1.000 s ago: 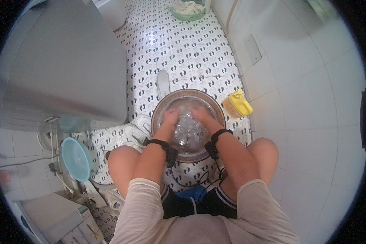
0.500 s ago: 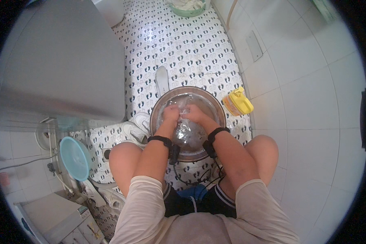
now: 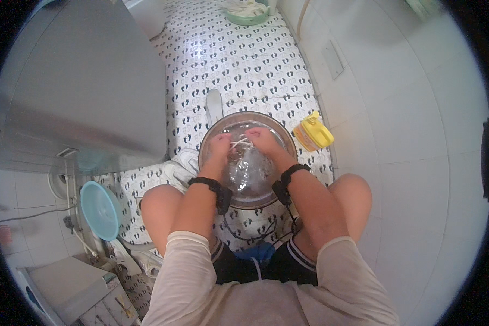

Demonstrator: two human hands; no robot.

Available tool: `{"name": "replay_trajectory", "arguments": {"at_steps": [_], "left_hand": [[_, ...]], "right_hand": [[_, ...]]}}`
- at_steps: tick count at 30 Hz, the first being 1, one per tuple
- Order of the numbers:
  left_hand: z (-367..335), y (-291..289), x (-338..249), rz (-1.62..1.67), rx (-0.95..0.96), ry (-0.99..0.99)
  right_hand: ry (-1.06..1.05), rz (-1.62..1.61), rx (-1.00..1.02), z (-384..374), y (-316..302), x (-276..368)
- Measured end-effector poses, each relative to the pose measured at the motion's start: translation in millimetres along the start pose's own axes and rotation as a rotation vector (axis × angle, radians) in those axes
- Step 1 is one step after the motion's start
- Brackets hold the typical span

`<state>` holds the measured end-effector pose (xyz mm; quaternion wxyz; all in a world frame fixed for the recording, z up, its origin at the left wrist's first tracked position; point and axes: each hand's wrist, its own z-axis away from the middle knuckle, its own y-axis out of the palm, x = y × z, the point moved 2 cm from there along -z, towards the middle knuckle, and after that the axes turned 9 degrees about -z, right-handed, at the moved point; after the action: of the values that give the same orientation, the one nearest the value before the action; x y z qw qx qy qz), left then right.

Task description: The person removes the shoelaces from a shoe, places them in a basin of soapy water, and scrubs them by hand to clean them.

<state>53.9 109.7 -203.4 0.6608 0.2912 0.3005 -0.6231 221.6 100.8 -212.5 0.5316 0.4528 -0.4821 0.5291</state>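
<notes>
Below me stands a round brown-rimmed basin (image 3: pixel 250 206) of water with suds and ripples on its surface. Over its far half, my left hand (image 3: pixel 220 143) and my right hand (image 3: pixel 262 138) are both closed on a thin white shoelace (image 3: pixel 241 143). The lace spans the short gap between my fists, in looped strands just above the water. How much of it lies under the surface I cannot tell. Black bands with small boxes and cables sit on both wrists.
Beyond the basin lies a pale insole (image 3: pixel 214 103); white shoes (image 3: pixel 178 169) stand at its left. A yellow jug (image 3: pixel 314 133) is at right, near the tiled wall (image 3: pixel 402 136). A light blue basin (image 3: pixel 87 214), a large grey appliance (image 3: pixel 81 92) and a green basin (image 3: pixel 247 21) are farther off.
My hands have risen out of the water and moved apart, the left one leftward. The white shoelace now shows between them. The view has shifted slightly.
</notes>
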Motion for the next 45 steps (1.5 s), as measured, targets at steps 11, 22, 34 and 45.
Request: {"name": "replay_trajectory", "arguments": {"at_steps": [11, 22, 34, 45], "left_hand": [[-33.5, -18.1, 40.0, -0.56, -0.019, 0.24], [5.9, 17.3, 20.2, -0.472, 0.205, 0.154], [7.5, 10.5, 17.2, -0.222, 0.356, -0.099], [30.1, -19.5, -7.7, -0.293, 0.229, -0.064]], "right_hand": [[0.206, 0.542, 0.116, 18.1, 0.4, 39.1], [0.387, 0.4, 0.308, 12.0, -3.6, -7.5], [0.355, 0.276, 0.472, 21.9, 19.6, -17.4], [0.176, 0.418, 0.311, 25.5, 6.0, 29.7]]}}
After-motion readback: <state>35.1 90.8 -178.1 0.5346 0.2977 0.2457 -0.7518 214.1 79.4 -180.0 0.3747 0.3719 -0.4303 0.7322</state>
